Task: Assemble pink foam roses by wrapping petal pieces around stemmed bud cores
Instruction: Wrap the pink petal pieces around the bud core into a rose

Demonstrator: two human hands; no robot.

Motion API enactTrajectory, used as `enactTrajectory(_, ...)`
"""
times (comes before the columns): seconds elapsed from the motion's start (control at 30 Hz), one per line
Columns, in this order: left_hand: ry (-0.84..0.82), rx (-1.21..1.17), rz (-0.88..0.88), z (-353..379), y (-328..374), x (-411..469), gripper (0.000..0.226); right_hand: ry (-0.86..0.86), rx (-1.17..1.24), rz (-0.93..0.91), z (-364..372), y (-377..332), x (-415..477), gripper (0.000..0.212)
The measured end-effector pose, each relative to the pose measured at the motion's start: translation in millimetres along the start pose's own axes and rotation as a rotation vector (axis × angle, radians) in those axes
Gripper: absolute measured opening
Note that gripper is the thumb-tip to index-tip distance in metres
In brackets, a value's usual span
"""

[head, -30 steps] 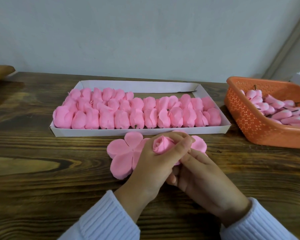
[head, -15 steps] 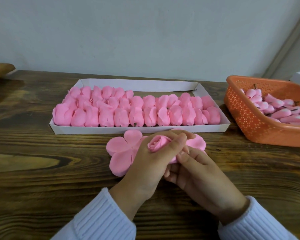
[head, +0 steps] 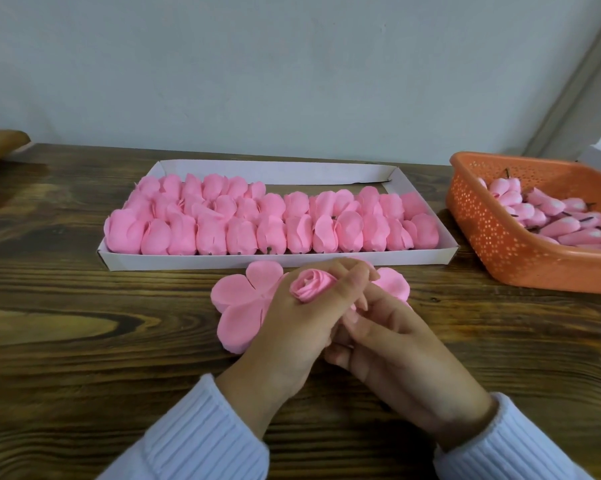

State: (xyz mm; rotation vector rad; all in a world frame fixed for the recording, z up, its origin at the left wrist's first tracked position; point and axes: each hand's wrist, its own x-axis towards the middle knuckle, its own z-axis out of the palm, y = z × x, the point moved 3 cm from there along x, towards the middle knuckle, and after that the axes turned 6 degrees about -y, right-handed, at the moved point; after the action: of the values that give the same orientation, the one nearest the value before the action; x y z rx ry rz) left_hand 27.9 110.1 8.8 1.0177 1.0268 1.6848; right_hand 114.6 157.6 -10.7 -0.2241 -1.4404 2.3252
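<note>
Bud core (head: 311, 289) stands upright, pinched in the curled fingers of the left hand (head: 292, 337) and centred over the petal piece (head: 240, 299), which lies flat beneath them, likely ready for wrapping. Right hand (head: 399, 355) curls under those fingers; its hold is hidden. Beyond the fingertips lies a tray (head: 174, 261) of finished roses (head: 240, 233). A basket (head: 493, 244) of spare cores (head: 552, 220) stands well to their right, and neither crowds the work.

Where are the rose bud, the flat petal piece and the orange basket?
rose bud (head: 311, 289), head view, spiral top.
flat petal piece (head: 238, 299), head view, left lobe.
orange basket (head: 493, 237), head view, perforated front wall.
</note>
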Motion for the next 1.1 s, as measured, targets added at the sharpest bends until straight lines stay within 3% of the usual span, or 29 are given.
enactTrajectory(0.2,-0.057,0.059,-0.036,-2.9,1.7,-2.0,0.018,-0.024,-0.092,-0.011,6.4,-1.3,-0.7,0.016)
enactTrajectory(0.37,-0.058,0.034,-0.026,-5.7,3.4,-1.0,0.026,0.031,-0.124,0.013,9.5,4.3,3.8,0.030)
enactTrajectory(0.5,0.059,0.073,-0.054,-8.5,-0.9,-0.1,0.042,0.049,-0.117,-0.007,9.2,3.4,3.3,0.037)
enactTrajectory(0.63,0.031,0.056,0.044,-4.8,-2.3,-0.8,0.025,0.109,-0.072,-0.041,6.7,1.2,0.6,0.038)
enactTrajectory(0.7,0.034,0.066,0.110,-5.5,-2.2,-0.6,0.031,0.146,0.060,-0.083,5.9,-2.8,-0.6,0.032)
enactTrajectory(0.8,0.094,0.089,0.147,-7.4,-2.3,0.1,0.049,0.150,0.199,-0.109,4.3,-6.1,-2.0,0.031)
enactTrajectory(0.97,0.140,0.082,0.094,-8.9,2.3,4.0,0.041,0.189,0.206,-0.056,1.3,-1.8,1.4,0.040)
enactTrajectory(1.1,0.397,0.378,0.299,-26.8,41.3,32.5,0.037,0.289,0.096,0.058,-3.5,1.5,5.1,0.032)
